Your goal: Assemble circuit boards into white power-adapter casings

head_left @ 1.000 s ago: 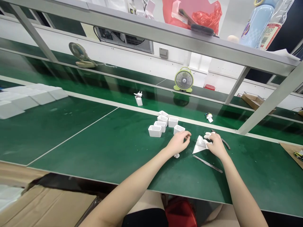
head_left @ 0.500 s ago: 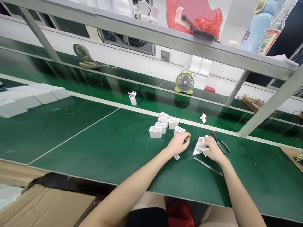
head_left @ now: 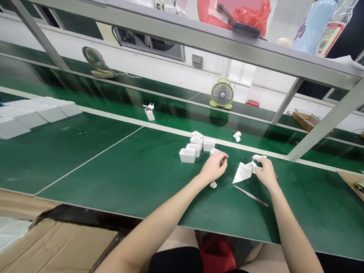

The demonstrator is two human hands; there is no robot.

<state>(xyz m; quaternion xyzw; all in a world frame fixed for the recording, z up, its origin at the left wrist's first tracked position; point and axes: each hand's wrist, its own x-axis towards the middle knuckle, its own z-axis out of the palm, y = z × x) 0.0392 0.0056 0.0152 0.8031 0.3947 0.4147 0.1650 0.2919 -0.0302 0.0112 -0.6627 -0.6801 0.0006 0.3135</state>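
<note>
Bottle [head_left: 330,31] label print too blurred; no legible text.

Both forearms are bare up to the lower edge of the view; no sleeve, watch or bracelet shows on them. The left hand [head_left: 212,168] and the right hand [head_left: 265,172] wear no gloves and no rings that can be seen. Below the arms, close to the body, a black garment [head_left: 173,262] covers the lap.
</note>
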